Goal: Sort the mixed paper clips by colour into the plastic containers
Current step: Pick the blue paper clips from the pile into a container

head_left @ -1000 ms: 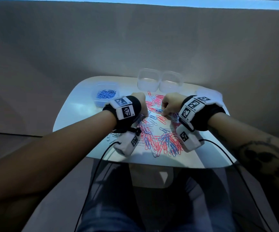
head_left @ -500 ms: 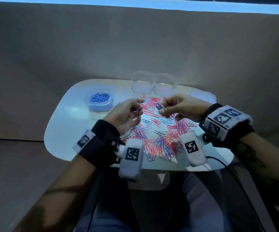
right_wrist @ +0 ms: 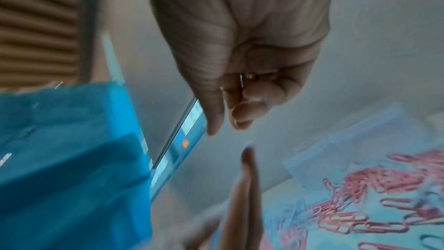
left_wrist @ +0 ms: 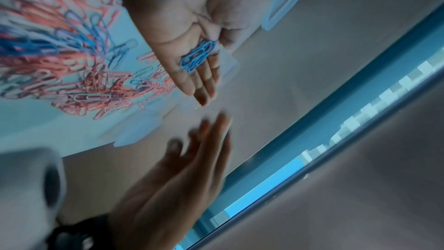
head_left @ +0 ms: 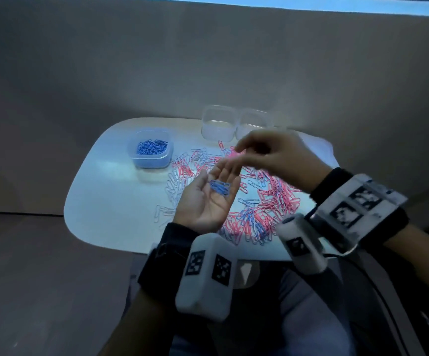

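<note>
Left hand (head_left: 206,199): held palm up over the near part of the table, fingers straight and together, pointing away and to the right; nothing is gripped.
Blue paper clips (head_left: 220,187): a small bunch of thin, rounded wire loops is carried loose on the left palm at the base of the fingers, long axes lying roughly across the palm, left to right in the head view.
Right hand (head_left: 272,156): raised just beyond the left fingertips, blurred; fingers are loosely curled with thumb and forefinger tips apart, and no clip is seen between them.
Mixed pile (head_left: 262,201): pink, blue and white clips are spread flat over the middle of the table, pointing every way.
Table (head_left: 110,191): white, smooth, with rounded corners.
Blue-clip container (head_left: 150,148): a translucent, square, round-cornered plastic tub on the far left of the table, holding blue clips only.
Clear containers (head_left: 218,122): two tubs of clear plastic stand side by side at the far edge.
</note>
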A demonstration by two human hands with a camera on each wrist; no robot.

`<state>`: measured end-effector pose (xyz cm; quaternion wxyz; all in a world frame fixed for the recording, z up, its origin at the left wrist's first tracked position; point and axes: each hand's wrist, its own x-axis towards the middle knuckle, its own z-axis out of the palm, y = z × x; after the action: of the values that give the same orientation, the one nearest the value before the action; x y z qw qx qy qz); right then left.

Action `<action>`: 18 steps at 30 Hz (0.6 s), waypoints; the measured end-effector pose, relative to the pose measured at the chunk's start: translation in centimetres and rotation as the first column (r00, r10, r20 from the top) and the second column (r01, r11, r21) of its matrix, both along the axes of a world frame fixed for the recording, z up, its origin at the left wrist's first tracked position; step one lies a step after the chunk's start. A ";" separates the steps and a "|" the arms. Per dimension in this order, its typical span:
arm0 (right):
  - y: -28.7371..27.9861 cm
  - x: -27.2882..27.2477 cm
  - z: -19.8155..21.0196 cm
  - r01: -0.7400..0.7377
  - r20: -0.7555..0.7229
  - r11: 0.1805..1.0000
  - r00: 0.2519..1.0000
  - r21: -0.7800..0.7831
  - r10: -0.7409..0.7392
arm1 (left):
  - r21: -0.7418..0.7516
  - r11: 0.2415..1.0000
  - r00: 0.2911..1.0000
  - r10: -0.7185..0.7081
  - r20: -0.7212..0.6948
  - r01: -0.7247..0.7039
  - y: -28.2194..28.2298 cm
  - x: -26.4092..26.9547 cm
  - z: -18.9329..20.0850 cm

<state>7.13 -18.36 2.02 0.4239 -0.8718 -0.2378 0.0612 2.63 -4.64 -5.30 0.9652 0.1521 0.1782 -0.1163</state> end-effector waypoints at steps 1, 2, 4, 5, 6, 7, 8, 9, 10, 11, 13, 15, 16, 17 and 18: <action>-1.2 0.6 0.3 0.072 -0.047 0.995 0.997 0.069 -0.069 | -0.003 1.000 1.000 0.003 -0.001 -0.003 0.5 -0.3 -0.5; -2.6 1.2 0.4 0.142 -0.082 0.987 0.987 0.073 -0.136 | -0.012 1.000 1.000 0.017 0.002 -0.017 1.2 -0.6 -0.9; -5.1 2.5 -0.1 0.194 -0.106 0.973 0.972 -0.126 -0.208 | -0.023 0.998 0.998 0.064 0.007 -0.064 2.4 -1.0 -1.6; -5.9 2.8 -0.5 0.178 -0.103 0.945 0.972 -0.273 -0.213 | -0.022 0.996 0.996 0.088 0.016 -0.088 2.8 -1.2 -1.9; -6.3 3.0 -1.0 0.148 -0.096 0.904 0.974 -0.402 -0.203 | -0.016 0.994 0.994 0.107 0.028 -0.106 3.1 -1.4 -2.0; -6.4 3.1 -1.7 0.117 -0.090 0.865 0.979 -0.489 -0.183 | -0.009 0.993 0.992 0.118 0.041 -0.117 3.3 -1.6 -2.0; -6.1 3.1 -2.2 0.095 -0.082 0.840 0.983 -0.534 -0.163 | -0.010 0.992 0.991 0.125 0.055 -0.125 3.4 -1.7 -1.9; -5.7 3.2 -2.6 0.082 -0.068 0.828 0.987 -0.555 -0.144 | -0.016 0.991 0.989 0.135 0.065 -0.134 3.5 -1.7 -1.7; -5.2 3.3 -3.0 0.080 -0.057 0.814 0.989 -0.575 -0.138 | -0.020 0.990 0.986 0.144 0.079 -0.143 3.6 -1.7 -1.5; -4.8 3.6 -3.3 0.085 -0.049 0.798 0.989 -0.597 -0.141 | -0.023 0.988 0.984 0.156 0.088 -0.154 3.8 -1.8 -1.2; -4.2 4.1 -3.8 0.071 -0.066 0.748 0.986 -0.660 -0.152 | -0.034 0.985 0.980 0.170 0.101 -0.168 4.2 -2.0 -0.7; -4.1 4.3 -4.3 0.030 -0.111 0.698 0.981 -0.716 -0.157 | -0.067 0.987 0.979 0.156 0.131 -0.148 4.8 -2.4 -0.6; -4.2 4.4 -4.5 0.019 -0.123 0.687 0.980 -0.726 -0.157 | -0.088 0.991 0.981 0.117 0.154 -0.104 4.9 -2.7 -0.6; -4.2 4.5 -4.8 0.020 -0.124 0.689 0.979 -0.725 -0.159 | -0.071 0.994 0.986 0.090 0.143 -0.080 5.0 -2.8 -0.7; -4.3 4.6 -4.9 0.031 -0.120 0.696 0.978 -0.717 -0.167 | -0.047 0.995 0.988 0.090 0.125 -0.084 4.9 -2.9 -0.7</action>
<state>11.72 -22.66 -2.91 0.0766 -0.9702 -0.1097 0.2021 -0.23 0.25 -5.95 0.9817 0.1310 0.1204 -0.0678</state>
